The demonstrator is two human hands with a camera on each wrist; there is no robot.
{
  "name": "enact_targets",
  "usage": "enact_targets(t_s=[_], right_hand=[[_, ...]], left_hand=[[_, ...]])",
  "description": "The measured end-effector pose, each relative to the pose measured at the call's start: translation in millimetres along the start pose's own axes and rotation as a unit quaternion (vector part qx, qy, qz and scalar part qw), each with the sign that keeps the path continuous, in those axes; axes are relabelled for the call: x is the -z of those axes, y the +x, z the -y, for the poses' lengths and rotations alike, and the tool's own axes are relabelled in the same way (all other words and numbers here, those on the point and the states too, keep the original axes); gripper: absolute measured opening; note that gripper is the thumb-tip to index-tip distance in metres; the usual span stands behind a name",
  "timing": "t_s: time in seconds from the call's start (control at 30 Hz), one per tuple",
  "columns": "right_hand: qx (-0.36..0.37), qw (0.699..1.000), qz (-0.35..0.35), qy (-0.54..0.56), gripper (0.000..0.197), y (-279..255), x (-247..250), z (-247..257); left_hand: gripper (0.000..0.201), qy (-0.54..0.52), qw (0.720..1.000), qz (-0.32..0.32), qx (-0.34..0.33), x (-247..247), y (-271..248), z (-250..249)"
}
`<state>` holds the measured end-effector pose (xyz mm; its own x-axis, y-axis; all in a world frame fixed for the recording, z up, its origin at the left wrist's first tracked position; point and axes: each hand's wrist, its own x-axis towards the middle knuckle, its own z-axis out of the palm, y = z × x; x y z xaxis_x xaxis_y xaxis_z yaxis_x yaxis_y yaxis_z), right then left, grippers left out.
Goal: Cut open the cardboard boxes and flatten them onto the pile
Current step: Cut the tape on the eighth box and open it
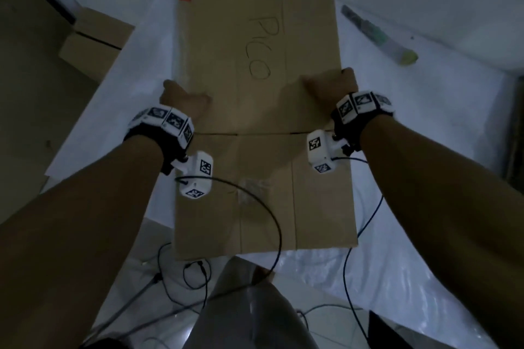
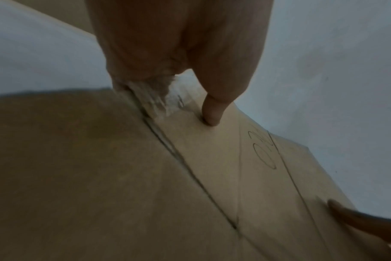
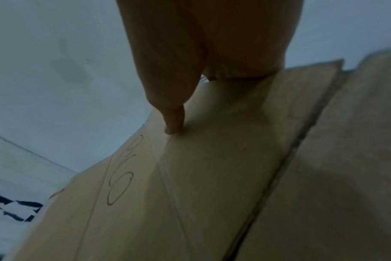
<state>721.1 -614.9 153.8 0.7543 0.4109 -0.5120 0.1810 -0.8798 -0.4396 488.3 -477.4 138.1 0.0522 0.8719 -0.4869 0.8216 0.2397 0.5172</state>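
Keep the flattened box, which fills the middle of the frame on the white tabletop, level as you press it down, pushing evenly on both side edges so the creases stay shut. Your left hand grasps its left edge, thumb on top and fingers curled under; your right hand grips the right edge likewise, thumb pressed on the top face
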Motion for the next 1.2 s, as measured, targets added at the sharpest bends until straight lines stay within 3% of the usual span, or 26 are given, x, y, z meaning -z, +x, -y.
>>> enact_targets(t_s=[0.07,0.17,0.23,0.33,0.53,0.6,0.7,0.77,0.93,1.07,1.2], right_hand=[[-0.007,0.999,-0.025,0.035,0.070,-3.9,6.2,-8.3],[0.032,0.999,0.010,0.032,0.030,-16.2,20.0,-12.5],[0.074,0.996,0.027,0.034,0.017,-27.1,30.6,-7.6],[0.137,0.988,0.001,0.076,0.025,-53.4,45.8,3.6],[0.155,0.980,-0.079,0.100,0.034,-94.8,120.6,-24.8],[0.147,0.978,-0.108,0.102,0.032,-105.2,157.0,-54.3],[0.131,0.974,-0.156,0.097,0.033,-122.5,216.5,-105.3],[0.109,0.972,-0.187,0.089,0.034,-131.0,256.5,-145.8],[0.068,0.968,-0.231,0.069,0.037,-142.1,339.8,-253.7],[0.030,0.973,-0.224,0.045,0.040,-138.2,393.5,-342.3],[-0.004,0.977,-0.210,0.035,0.048,-120.9,425.1,-424.0]], left_hand=[[0.063,-0.003,1.000,0.020,-0.007,6.9,-1.2,7.6],[0.063,0.017,0.998,0.046,-0.037,21.2,-14.6,7.7],[0.067,0.030,0.996,0.045,-0.063,31.3,-30.9,-2.1],[0.075,0.051,0.991,0.050,-0.109,39.6,-54.5,-25.9],[0.065,0.075,0.971,0.076,-0.214,36.9,-118.3,-91.4],[0.058,0.074,0.963,0.099,-0.240,24.0,-142.6,-113.7],[0.024,0.046,0.946,0.134,-0.290,-4.4,-187.8,-148.6],[0.013,0.041,0.934,0.151,-0.323,-28.1,-225.0,-173.9],[0.048,0.015,0.918,0.190,-0.348,-107.0,-320.2,-221.5],[0.046,0.009,0.913,0.218,-0.345,-182.4,-382.2,-244.1],[0.028,0.009,0.911,0.252,-0.326,-253.3,-424.2,-250.8]])
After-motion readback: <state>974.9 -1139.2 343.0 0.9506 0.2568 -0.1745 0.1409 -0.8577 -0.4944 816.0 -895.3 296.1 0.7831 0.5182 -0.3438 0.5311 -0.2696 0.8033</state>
